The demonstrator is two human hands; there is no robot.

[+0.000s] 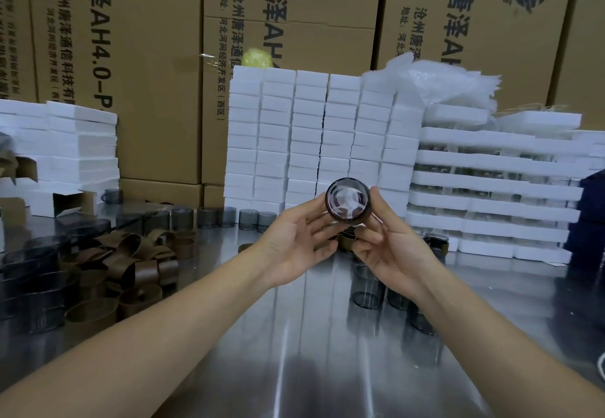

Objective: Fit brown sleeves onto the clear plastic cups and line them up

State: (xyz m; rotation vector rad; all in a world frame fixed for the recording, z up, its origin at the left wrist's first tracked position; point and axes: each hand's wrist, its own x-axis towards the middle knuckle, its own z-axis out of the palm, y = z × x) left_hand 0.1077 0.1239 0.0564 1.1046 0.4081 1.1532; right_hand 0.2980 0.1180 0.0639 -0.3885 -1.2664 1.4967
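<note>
A cup [348,200] sits between the left hand [294,240] and right hand [389,247], above the middle of the counter [294,335]. A heap of sleeves [131,260] lies on the counter to the left. A row of cups [209,216] stands behind the heap. More cups [366,286] stand below the right hand. Stacked boxes [320,136] line the back, with cartons [147,57] behind them.
</note>
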